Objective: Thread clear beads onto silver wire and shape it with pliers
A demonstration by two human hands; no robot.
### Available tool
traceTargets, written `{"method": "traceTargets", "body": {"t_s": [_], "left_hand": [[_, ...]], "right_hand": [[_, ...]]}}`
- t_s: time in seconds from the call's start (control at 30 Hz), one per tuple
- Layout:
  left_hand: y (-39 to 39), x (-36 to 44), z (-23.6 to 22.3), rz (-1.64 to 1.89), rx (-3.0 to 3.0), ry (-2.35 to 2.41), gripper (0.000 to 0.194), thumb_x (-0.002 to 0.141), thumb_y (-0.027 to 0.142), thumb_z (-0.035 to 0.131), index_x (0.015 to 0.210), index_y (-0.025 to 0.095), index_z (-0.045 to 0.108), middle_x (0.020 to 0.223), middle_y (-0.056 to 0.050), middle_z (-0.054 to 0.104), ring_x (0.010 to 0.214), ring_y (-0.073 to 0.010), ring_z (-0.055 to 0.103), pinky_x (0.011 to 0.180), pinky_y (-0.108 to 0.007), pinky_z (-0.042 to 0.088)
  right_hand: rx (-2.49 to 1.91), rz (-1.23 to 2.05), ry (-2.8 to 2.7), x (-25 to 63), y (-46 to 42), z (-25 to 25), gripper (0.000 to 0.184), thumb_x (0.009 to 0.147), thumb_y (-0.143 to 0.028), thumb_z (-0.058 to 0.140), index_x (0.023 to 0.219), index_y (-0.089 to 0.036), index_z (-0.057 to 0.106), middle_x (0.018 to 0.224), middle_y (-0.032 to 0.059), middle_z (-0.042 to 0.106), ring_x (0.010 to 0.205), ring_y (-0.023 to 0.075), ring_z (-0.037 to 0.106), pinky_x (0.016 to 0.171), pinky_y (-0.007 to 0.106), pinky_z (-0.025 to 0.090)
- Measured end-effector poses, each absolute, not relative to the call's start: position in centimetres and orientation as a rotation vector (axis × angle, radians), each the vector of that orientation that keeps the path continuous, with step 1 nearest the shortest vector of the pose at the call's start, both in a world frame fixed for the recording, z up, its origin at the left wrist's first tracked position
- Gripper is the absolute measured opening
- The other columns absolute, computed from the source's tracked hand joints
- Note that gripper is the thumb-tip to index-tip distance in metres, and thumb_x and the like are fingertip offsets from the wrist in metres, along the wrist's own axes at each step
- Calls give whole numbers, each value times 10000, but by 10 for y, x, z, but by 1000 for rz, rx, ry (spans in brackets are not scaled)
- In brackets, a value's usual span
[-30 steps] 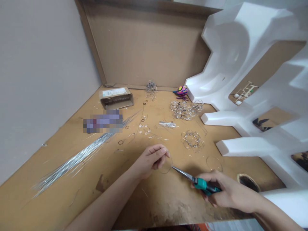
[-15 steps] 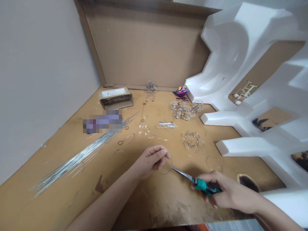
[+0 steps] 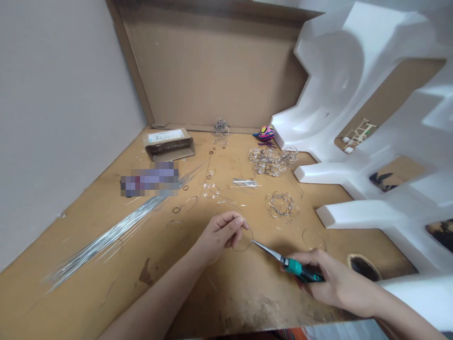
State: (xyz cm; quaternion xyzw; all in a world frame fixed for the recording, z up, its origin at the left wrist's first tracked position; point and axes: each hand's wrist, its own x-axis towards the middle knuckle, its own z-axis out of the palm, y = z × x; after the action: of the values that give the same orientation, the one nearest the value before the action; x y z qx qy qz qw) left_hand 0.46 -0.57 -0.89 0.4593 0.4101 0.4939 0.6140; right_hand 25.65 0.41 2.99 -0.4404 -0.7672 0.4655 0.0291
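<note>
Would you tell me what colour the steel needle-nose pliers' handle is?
The handle is teal and black, seen best in the head view.

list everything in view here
needle-nose pliers: 1, teal and black, in right hand
wire loop: 1, silver, at left fingertips
straight wire bundle: 1, silver, left of board
wire ring clusters: 4, silver, mid to back
small rings: several, black, mid-board
cardboard box: 1, brown, back left
pink-and-blue ornament: 1, multicoloured, back right
foam packaging: 1, white, right
wooden board: 1, tan, under all this
left hand: 1, centre, on the loop
right hand: 1, front right, gripping the pliers
</note>
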Motion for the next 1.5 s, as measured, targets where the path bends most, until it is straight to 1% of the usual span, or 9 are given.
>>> {"method": "traceTargets", "body": {"t_s": [0.33, 0.57, 0.7, 0.9, 1.0, 1.1, 1.23, 1.37, 1.5], "left_hand": [[-12, 13, -3, 1420, 895, 998, 219, 813, 359, 514, 714, 172, 570, 444, 68, 407, 423, -49, 317, 444, -184, 237], [-16, 16, 1, 1573, 779, 1007, 177, 813, 310, 530, 719, 168, 577, 459, 64, 423, 444, -48, 348, 462, -181, 267], [-16, 13, 1, 1619, 776, 1045, 185, 826, 310, 512, 723, 170, 576, 456, 63, 444, 443, -47, 377, 460, -169, 289], [-6, -9, 3, 1284, 1073, 989, 231, 836, 356, 469, 755, 162, 564, 538, 27, 560, 420, -68, 471, 457, -198, 384], [-4, -12, 5, 1098, 1206, 1049, 241, 793, 386, 522, 796, 155, 592, 607, 14, 585, 380, -57, 457, 391, -188, 361], [-4, -6, 4, 1069, 1273, 1154, 257, 784, 397, 525, 791, 160, 627, 534, 28, 553, 372, -53, 414, 364, -172, 316], [-7, 6, -1, 1197, 1220, 1181, 255, 798, 389, 510, 777, 165, 632, 395, 68, 437, 389, -65, 417, 468, -193, 397], [-9, 16, -3, 1309, 988, 1145, 248, 788, 382, 531, 698, 164, 609, 326, 99, 335, 325, -50, 323, 477, -213, 426], [-10, 20, -3, 1422, 856, 1067, 225, 776, 351, 557, 673, 162, 620, 305, 106, 305, 308, -42, 266, 471, -215, 424]], "right_hand": [[-1405, 1353, -2300, 245, -4, 34, 342, 622, -128, 471, 901, -184, 660, 765, 8, 627, 694, 162, 525, 616, 239, 413], [-1413, 1232, -2274, 229, -10, 18, 318, 617, -122, 446, 854, -158, 655, 653, -11, 596, 608, 138, 499, 552, 219, 395], [-1399, 1094, -2241, 219, -13, 9, 401, 629, -133, 445, 985, -151, 628, 735, -4, 627, 650, 161, 545, 587, 234, 427], [-1397, 728, -2356, 223, -3, 14, 487, 621, -140, 452, 1087, -172, 587, 998, 62, 655, 831, 214, 610, 738, 303, 465], [-1382, 585, -2456, 228, 1, 16, 486, 625, -156, 454, 1092, -205, 581, 1023, 64, 655, 829, 226, 622, 746, 349, 470], [-1358, 538, -2505, 230, 1, 16, 498, 622, -150, 449, 1100, -224, 569, 1001, 51, 662, 816, 221, 629, 731, 350, 475], [-1383, 506, -2467, 230, -4, 10, 470, 635, -160, 449, 1087, -211, 567, 977, 50, 665, 806, 218, 634, 708, 336, 482], [-1398, 388, -2355, 224, -10, -3, 450, 652, -190, 455, 1090, -170, 556, 951, 76, 661, 791, 217, 636, 703, 327, 488], [-1359, 296, -2266, 214, -13, -14, 419, 667, -196, 459, 1073, -161, 554, 932, 83, 657, 782, 209, 633, 695, 310, 493]]}}
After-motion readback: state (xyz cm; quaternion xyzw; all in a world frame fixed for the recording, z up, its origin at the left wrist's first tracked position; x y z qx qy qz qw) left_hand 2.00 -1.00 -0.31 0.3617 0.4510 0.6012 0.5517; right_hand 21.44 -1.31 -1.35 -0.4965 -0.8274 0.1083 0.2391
